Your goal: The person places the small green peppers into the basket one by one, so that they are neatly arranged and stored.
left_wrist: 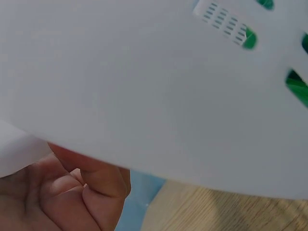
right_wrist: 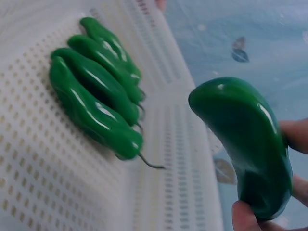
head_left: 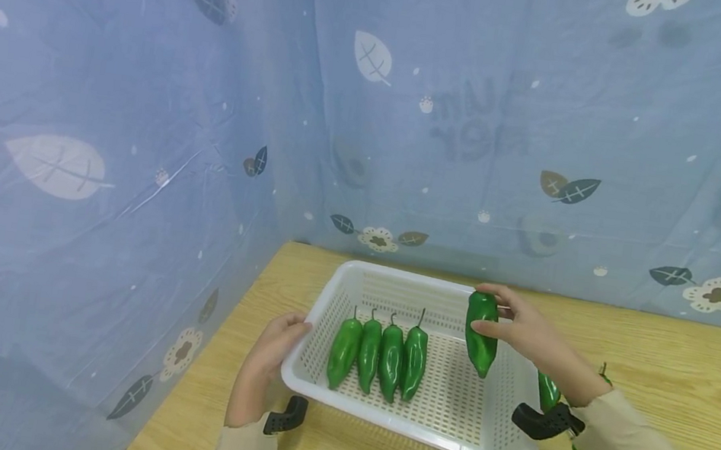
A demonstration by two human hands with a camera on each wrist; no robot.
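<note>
A white plastic basket (head_left: 401, 424) with perforated sides and base stands on the table. Inside it, several glossy green peppers (head_left: 391, 360) lie side by side toward the left, stems pointing to the back. My left hand (head_left: 275, 340) grips the basket's left rim, its fingers curled at the edge in the left wrist view. Over the basket's right part, my right hand (head_left: 519, 328) pinches another green pepper (right_wrist: 245, 144) between thumb and fingers. This pepper hangs tip down, apart from the others.
More green peppers (head_left: 548, 392) lie right of the basket, partly hidden by my right forearm. The wooden table (head_left: 679, 370) meets a blue patterned curtain (head_left: 413, 148) at the back and left. Black wrist mounts (head_left: 547, 422) sit on both my wrists.
</note>
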